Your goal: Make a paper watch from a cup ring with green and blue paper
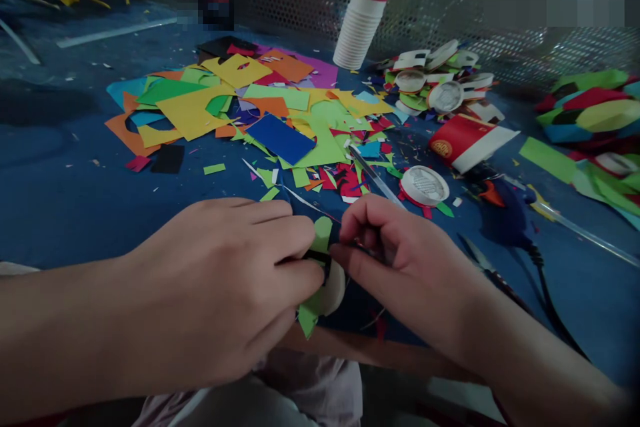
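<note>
Near the front edge of the blue table (60, 200), my left hand (230, 280) is closed on a small paper craft piece (310, 313). It has light green paper parts, a black strip and a white round part; my fingers hide much of it. My right hand (395, 253) is closed in a pinch just right of the piece, and what lies between its fingertips is too small to make out. A thin pale strip (305, 201) runs toward the right fingertips. A cut white cup base (425, 185) lies beyond my right hand.
Coloured paper scraps (280, 107) heap in the middle. Behind stands a tilted stack of paper cups (363, 20). Cut cup pieces (445, 83), a red and white cup part (467, 142), a corded blue tool (510, 213) and a scissors-like blade (477, 253) lie at right.
</note>
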`<act>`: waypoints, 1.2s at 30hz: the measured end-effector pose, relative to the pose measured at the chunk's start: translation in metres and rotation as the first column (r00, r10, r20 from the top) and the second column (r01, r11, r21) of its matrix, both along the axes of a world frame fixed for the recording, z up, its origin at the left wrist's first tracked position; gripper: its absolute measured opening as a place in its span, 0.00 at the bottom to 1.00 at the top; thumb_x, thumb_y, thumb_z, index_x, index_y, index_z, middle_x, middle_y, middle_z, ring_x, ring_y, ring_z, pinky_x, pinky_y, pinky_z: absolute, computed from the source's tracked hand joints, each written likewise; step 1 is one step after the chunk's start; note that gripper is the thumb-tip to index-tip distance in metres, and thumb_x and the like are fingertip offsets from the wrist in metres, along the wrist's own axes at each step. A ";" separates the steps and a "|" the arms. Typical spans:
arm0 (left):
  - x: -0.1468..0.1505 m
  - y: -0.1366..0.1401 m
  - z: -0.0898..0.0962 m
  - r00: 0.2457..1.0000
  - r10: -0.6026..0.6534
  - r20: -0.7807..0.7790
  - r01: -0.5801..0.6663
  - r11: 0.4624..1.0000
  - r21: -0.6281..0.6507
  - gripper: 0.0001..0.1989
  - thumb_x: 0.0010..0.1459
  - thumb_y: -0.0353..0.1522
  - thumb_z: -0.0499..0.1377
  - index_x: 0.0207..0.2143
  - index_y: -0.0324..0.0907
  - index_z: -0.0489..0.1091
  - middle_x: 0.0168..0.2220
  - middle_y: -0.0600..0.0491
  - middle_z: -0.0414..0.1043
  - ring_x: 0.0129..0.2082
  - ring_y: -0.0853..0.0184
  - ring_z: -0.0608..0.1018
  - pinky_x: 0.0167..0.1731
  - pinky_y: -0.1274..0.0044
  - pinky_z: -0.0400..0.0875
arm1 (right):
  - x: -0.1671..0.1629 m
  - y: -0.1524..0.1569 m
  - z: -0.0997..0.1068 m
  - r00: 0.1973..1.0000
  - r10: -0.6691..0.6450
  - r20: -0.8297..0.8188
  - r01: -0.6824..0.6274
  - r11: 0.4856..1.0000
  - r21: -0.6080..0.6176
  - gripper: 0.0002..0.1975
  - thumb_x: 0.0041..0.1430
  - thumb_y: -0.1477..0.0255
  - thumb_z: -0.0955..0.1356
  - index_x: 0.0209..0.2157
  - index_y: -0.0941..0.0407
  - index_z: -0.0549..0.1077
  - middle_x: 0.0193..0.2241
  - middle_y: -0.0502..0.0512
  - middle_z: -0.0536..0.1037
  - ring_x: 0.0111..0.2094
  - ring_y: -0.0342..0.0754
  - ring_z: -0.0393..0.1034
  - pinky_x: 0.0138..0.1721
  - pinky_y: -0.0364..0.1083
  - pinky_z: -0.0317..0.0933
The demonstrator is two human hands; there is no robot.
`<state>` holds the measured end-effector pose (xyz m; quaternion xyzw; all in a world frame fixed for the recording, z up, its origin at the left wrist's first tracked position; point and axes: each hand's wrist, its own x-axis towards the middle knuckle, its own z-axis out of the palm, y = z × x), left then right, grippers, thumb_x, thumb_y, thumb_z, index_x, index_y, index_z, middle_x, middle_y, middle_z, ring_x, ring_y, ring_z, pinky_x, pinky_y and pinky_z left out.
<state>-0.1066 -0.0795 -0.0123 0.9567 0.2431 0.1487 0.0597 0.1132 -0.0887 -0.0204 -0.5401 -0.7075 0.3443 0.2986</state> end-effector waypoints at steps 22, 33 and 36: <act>-0.016 -0.007 -0.010 0.968 0.056 0.247 0.018 0.957 -0.289 0.17 0.70 0.24 0.49 0.45 0.46 0.77 0.36 0.56 0.72 0.34 0.70 0.76 0.34 0.78 0.70 | 0.005 0.013 -0.015 0.922 -0.085 0.377 -0.099 0.892 0.442 0.08 0.65 0.76 0.70 0.32 0.60 0.83 0.33 0.58 0.78 0.39 0.55 0.68 0.43 0.53 0.61; -0.021 -0.016 -0.029 0.966 0.213 0.144 -0.180 0.961 -0.211 0.30 0.67 0.39 0.66 0.66 0.49 0.59 0.55 0.50 0.77 0.55 0.56 0.79 0.57 0.66 0.77 | -0.002 0.012 -0.010 0.947 -0.022 0.322 -0.088 0.943 0.322 0.07 0.62 0.79 0.71 0.30 0.59 0.81 0.31 0.56 0.78 0.38 0.53 0.68 0.41 0.51 0.60; -0.020 -0.015 -0.034 0.959 0.239 0.152 -0.203 0.954 -0.219 0.30 0.67 0.37 0.66 0.66 0.49 0.59 0.54 0.51 0.78 0.55 0.56 0.80 0.56 0.66 0.78 | -0.005 0.010 -0.009 0.954 0.006 0.298 -0.089 0.960 0.264 0.07 0.60 0.81 0.71 0.28 0.58 0.80 0.30 0.54 0.77 0.38 0.53 0.68 0.40 0.51 0.60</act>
